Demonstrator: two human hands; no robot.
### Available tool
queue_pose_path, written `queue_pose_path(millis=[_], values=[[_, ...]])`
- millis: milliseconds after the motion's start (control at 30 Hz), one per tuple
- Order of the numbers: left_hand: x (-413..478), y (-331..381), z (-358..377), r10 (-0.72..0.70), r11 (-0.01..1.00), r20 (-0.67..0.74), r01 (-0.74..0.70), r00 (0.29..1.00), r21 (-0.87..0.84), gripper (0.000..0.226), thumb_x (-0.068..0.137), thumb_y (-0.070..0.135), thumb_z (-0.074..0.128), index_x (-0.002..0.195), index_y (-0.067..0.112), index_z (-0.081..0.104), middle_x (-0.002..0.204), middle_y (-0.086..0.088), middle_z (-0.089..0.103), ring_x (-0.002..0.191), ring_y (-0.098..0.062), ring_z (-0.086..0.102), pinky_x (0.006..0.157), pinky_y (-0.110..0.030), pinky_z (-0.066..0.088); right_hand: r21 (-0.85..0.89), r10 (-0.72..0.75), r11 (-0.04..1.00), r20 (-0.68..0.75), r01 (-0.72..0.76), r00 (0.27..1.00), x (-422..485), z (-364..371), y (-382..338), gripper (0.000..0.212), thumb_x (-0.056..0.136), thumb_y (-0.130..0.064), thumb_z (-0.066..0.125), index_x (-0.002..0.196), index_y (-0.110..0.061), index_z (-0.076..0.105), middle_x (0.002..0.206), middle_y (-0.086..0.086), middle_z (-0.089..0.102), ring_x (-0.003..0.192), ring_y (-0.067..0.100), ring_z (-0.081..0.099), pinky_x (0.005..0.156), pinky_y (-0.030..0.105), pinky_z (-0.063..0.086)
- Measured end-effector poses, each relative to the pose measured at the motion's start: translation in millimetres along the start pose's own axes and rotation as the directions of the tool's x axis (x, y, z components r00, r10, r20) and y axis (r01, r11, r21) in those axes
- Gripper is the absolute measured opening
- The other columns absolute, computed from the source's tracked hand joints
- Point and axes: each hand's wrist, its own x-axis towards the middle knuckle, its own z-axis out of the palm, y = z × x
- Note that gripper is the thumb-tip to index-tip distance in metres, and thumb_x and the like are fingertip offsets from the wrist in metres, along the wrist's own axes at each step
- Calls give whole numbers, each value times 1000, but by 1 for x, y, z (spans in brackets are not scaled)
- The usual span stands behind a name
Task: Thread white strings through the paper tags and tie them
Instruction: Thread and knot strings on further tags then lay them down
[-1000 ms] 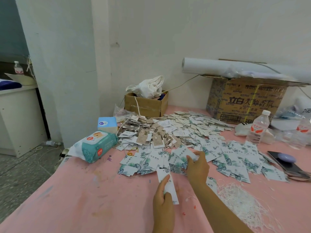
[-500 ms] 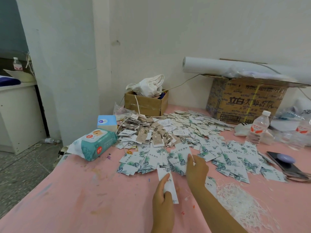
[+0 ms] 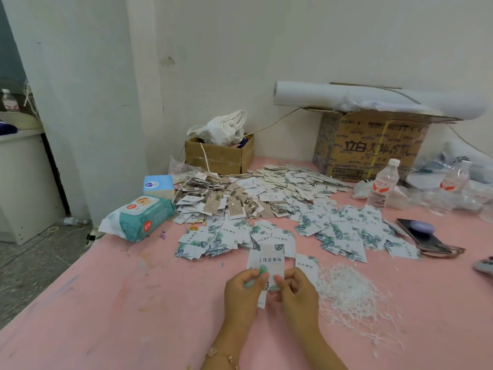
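1. The left hand [image 3: 241, 295] has its fingers [image 3: 254, 275] curled in, and the thumb pinches the lower left edge of a leaf-print tag [image 3: 274, 261]. The right hand [image 3: 300, 297] pinches the same tag's lower right edge with bent fingers.
2. The tag stands lengthwise between the two hands, its printed characters facing up.
3. A second tag [image 3: 253, 259] lies behind it, and a corner pokes out below between the hands. I cannot tell whether the left hand holds that one too.
4. Just right of the right hand, a tangle of white strings [image 3: 352, 295] lies on the pink desk [image 3: 106, 303].
5. Beyond the hands spreads a heap of loose tags [image 3: 336, 231], and brown tags [image 3: 234, 206] with strings on them lie farther back.
6. A wipes pack [image 3: 141, 217] lies to the left, and a water bottle [image 3: 382, 185] and a phone [image 3: 421, 233] are to the right.
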Motion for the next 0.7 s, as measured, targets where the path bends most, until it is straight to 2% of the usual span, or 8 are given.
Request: queue_pose_path(millis=[100, 200, 267, 400, 533, 567, 633, 700], values=[[-1, 0, 2, 30, 998, 26, -32, 999, 55, 11, 81, 10, 77, 71, 10, 71, 68, 1, 72, 59, -7, 63, 53, -18, 48, 55, -1, 999, 18, 0, 1000, -3, -9, 4, 16, 94, -5, 56, 83, -14, 61, 71, 1, 72, 59, 16, 69, 56, 24, 56], [-3, -3, 4, 63, 992, 54, -69, 997, 107, 19, 82, 11, 75, 66, 11, 66, 62, 1, 67, 51, -5, 57, 48, -16, 44, 3, -50, 999, 28, 50, 998, -3, -11, 7, 13, 94, -11, 57, 90, -22, 61, 77, -1, 73, 65, 16, 69, 59, 25, 55], [-3, -4, 4, 81, 986, 94, -93, 992, 138, 23, 83, 13, 75, 64, 13, 64, 60, 1, 64, 50, -8, 55, 46, -18, 42, -44, -63, 997, 42, 65, 997, -3, -11, 7, 4, 90, -16, 64, 87, -17, 61, 75, 4, 70, 64, 18, 64, 60, 29, 50], [-1, -6, 4, 99, 979, 115, -117, 988, 167, 21, 83, 16, 75, 66, 11, 65, 62, -2, 65, 55, -14, 56, 45, -21, 40, 15, -43, 999, -32, 43, 999, -1, -14, 8, 15, 82, -14, 73, 77, -19, 59, 63, 0, 55, 59, 9, 47, 58, 24, 40], [-1, -8, 3, 117, 972, 146, -143, 982, 185, 22, 84, 17, 75, 66, 12, 65, 57, 5, 63, 52, -8, 54, 46, -19, 41, 121, 13, 992, 49, -19, 999, 0, -18, 11, 8, 85, -7, 68, 88, -6, 61, 79, 28, 57, 69, 22, 53, 58, 29, 53], [-2, -7, 3, 116, 972, 154, -145, 981, 186, 23, 84, 18, 75, 65, 14, 64, 55, 6, 62, 49, -7, 53, 45, -18, 40, 132, 17, 991, 57, -24, 998, 0, -18, 11, 7, 86, -6, 67, 89, -7, 61, 79, 25, 61, 70, 22, 55, 58, 28, 53], [-3, -7, 3, 120, 972, 166, -150, 979, 183, 24, 83, 18, 75, 62, 18, 63, 53, 8, 62, 46, -4, 52, 42, -16, 37, 140, -1, 990, 66, -8, 998, -1, -19, 9, 15, 87, -5, 65, 97, -15, 60, 69, 4, 66, 66, 18, 59, 58, 25, 53], [-3, -7, 3, 125, 972, 178, -156, 976, 173, 25, 83, 15, 76, 61, 20, 63, 55, 8, 63, 47, -4, 53, 43, -15, 38, 181, 12, 983, 85, -28, 996, -3, -18, 7, 31, 89, -3, 63, 117, -17, 56, 81, -1, 73, 75, 19, 68, 60, 23, 55]])
